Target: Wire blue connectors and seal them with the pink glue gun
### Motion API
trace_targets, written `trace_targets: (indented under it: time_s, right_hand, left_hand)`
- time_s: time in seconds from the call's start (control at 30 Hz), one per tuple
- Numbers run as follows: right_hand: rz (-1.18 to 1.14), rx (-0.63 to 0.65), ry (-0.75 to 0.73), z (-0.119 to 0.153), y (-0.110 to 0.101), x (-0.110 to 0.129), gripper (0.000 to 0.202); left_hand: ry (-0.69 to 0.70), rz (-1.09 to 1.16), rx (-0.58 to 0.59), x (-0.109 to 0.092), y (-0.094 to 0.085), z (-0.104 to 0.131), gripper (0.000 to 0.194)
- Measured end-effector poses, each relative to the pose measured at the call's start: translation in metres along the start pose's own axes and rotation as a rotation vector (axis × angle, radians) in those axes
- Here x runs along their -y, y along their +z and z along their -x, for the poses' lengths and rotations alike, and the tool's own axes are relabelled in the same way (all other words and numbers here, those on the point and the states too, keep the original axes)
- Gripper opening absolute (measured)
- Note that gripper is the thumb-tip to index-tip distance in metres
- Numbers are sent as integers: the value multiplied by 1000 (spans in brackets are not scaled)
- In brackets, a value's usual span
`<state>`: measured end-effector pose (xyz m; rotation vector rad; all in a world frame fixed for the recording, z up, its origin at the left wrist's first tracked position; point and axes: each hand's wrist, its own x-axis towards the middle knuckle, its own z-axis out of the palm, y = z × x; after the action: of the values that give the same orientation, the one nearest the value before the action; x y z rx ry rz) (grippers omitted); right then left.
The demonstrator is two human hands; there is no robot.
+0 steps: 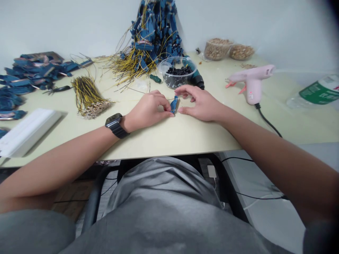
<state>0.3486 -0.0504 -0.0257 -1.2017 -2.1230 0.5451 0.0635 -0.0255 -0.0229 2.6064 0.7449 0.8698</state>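
Note:
A small blue piece [174, 104] with a thin wire lies upright between my hands near the table's front, its exact kind too small to make out. My left hand [150, 109], with a dark watch on the wrist, pinches this blue piece at its lower left side. On the other side, my right hand [201, 102] has its thumb and fingers apart, the fingertips close to the piece's top. Just beyond the hands stands a clear round tub [178, 72] of small black parts. A green-handled tool [155, 78] lies beside it.
A pink glue gun [255, 83] and a plastic bottle [316, 92] stand to the right. At the back are a heap of blue pieces with yellow wires [156, 38] and tubs of tan bits [217, 48]. Left lie a wire bundle [88, 95], pliers [59, 89] and a white box [30, 130].

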Motion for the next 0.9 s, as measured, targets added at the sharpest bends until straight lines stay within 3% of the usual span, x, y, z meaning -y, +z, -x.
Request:
trace_targets:
  time_s: [0.07,0.17,0.3,0.5,0.73,0.9]
  right_hand:
    - [25,-31,-19,2,-1,7,65]
    - [69,-47,-91,1,0,12,40]
    - [121,-42,-222,-4,6,6,17]
    - [137,-86,-324,-11,12,-7,24]
    - [120,-101,-329,-19,14,-10,23]
    - [102,-84,-295,-21,13,-9,17]
  left_hand:
    - [-1,2,-7,1,1,0,15]
    - [6,16,-17,2,2,0,14]
    - [-1,20,-12,1,2,-1,10]
    - [-34,1,17,0,1,-1,12]
    - [9,8,72,0,-7,-1,9]
    - [100,-36,120,-3,-12,-3,17]
